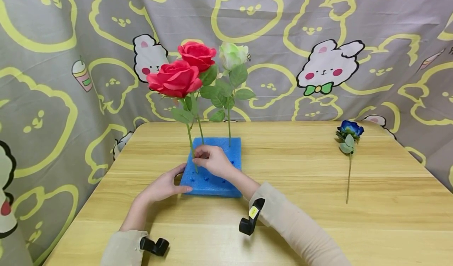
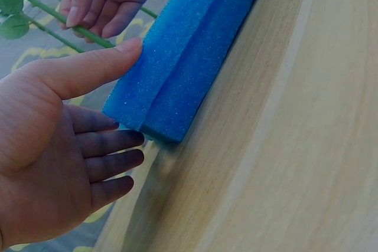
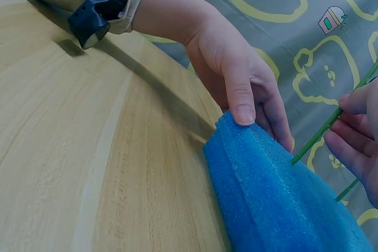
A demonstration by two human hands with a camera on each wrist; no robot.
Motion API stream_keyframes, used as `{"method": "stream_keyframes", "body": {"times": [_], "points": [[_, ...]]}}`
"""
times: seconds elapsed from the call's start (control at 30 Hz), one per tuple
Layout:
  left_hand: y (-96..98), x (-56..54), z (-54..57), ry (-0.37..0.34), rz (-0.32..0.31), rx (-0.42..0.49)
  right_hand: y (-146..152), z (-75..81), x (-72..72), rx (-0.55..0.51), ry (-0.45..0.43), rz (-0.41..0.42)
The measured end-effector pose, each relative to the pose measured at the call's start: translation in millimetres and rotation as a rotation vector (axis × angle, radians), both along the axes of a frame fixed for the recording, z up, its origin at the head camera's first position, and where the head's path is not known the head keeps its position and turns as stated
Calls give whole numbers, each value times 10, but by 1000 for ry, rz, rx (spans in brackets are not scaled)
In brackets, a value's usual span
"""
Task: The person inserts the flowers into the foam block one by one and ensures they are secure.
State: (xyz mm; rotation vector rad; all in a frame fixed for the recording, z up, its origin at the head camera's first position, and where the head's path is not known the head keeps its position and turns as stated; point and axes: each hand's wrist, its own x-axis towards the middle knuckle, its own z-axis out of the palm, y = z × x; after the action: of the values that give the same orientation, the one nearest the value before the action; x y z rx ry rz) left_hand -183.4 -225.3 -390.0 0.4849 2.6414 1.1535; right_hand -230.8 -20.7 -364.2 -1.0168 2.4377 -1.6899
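Observation:
My right hand [image 1: 216, 162] pinches the green stem of the front red rose [image 1: 175, 79] between thumb and fingers, low down, just above a blue foam block [image 1: 216, 186]. That stem's lower end stands in the foam. At the block's left front corner is my left hand [image 1: 162, 187], its thumb [image 2: 109, 66] resting on the top and its straight fingers along the side. A second red rose [image 1: 199, 55] and a pale green-white rose [image 1: 232, 55] stand upright in the block farther back. Several small holes show in its top.
A blue artificial flower [image 1: 349, 130] lies on the wooden table [image 1: 297, 215] at the right, its stem towards me. Behind the table hangs a grey curtain [image 1: 276, 100] with cartoon prints. Black wrist cameras [image 1: 253, 217] sit on both sleeves.

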Motion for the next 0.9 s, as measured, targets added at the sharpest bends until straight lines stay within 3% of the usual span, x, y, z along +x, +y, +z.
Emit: {"method": "stream_keyframes", "body": {"times": [0.23,0.53,0.8,0.9], "points": [[13,6,18,1,1,6,-2,25,2,-10,-10,5],[9,9,22,5,4,-10,-5,-4,-18,-67,-86,19],[10,10,24,6,2,-4,56,233,153,-68,-94,53],[9,6,22,8,-2,-2,54,174,102,-88,-119,58]]}}
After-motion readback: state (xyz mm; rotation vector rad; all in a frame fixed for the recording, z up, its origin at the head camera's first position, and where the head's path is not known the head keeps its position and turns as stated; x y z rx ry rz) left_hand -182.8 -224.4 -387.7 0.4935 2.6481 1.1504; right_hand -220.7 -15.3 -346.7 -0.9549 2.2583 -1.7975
